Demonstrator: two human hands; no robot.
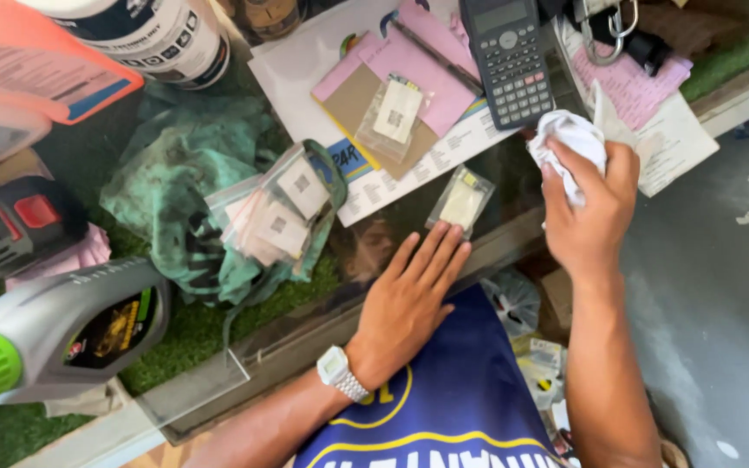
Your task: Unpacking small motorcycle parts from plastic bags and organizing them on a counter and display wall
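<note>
Right hand (589,212) clenched around a crumpled white cloth (568,140) at two o'clock, pressed to the glass counter (513,186); left hand (409,299) released, lying flat at centre, apparently bracing.

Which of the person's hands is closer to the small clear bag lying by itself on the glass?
Left. The left hand lies flat with its fingertips just below the small clear bag. The right hand, gripping a crumpled white cloth, is off to its right.
</note>
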